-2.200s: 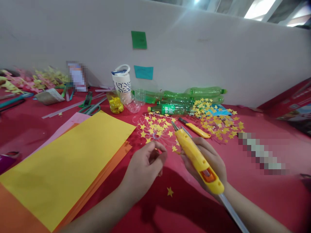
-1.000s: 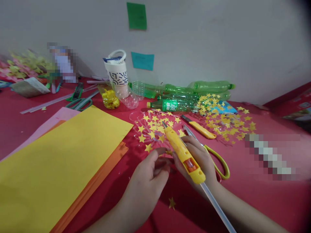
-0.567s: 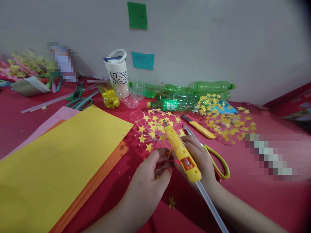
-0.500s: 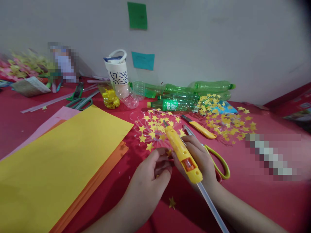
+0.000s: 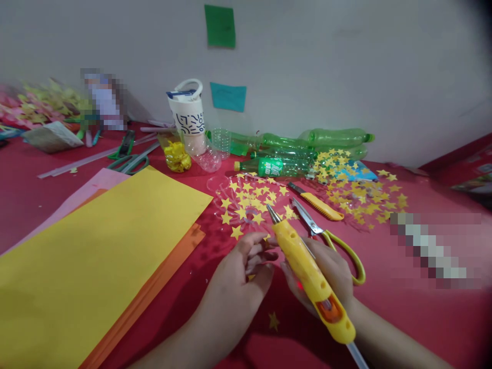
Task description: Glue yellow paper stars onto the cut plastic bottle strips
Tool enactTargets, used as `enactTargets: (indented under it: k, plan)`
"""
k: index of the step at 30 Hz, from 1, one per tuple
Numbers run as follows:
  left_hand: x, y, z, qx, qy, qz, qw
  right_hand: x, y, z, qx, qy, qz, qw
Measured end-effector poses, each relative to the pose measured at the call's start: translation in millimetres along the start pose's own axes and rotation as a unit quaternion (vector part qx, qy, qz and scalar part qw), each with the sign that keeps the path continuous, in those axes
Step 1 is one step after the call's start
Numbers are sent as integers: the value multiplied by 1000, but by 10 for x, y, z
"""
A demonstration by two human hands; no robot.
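My right hand [image 5: 326,271] is wrapped round a yellow hot glue gun [image 5: 307,269], its metal nozzle pointing up and away. A translucent glue stick [image 5: 357,354] sticks out of its back end, and a small red light glows by my fingers. My left hand [image 5: 240,287] is loosely closed beside it, with a small yellow paper star [image 5: 266,237] at the fingertips, mostly hidden. Another star [image 5: 273,321] lies on the red table between my forearms. Beyond my hands, yellow stars [image 5: 242,212] are spread over a clear cut-plastic piece with curled strips [image 5: 215,184].
Yellow-handled scissors [image 5: 355,259] and a yellow utility knife [image 5: 323,206] lie right. Green plastic bottles [image 5: 286,166] line the wall beside more stars [image 5: 369,197]. Yellow paper [image 5: 103,256] covers orange sheets at left. A white patterned cup [image 5: 188,115] and green-handled scissors [image 5: 128,163] are behind.
The glue gun has moved right and towards me, its nozzle now farther from the left hand. My left hand stays nearly in place, its fingers shifting slightly.
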State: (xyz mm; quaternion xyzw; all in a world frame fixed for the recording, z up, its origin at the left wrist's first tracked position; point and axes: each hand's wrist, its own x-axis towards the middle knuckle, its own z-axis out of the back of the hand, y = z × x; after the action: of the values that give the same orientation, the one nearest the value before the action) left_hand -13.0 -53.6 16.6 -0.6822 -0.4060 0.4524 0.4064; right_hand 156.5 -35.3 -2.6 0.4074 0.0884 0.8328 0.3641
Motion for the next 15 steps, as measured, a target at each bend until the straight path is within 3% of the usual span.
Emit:
enactTargets:
  k: [15]
  plan:
    - [15,9,2,16,-2,-33,999,-48,-21,-30,20,-6,12,1000]
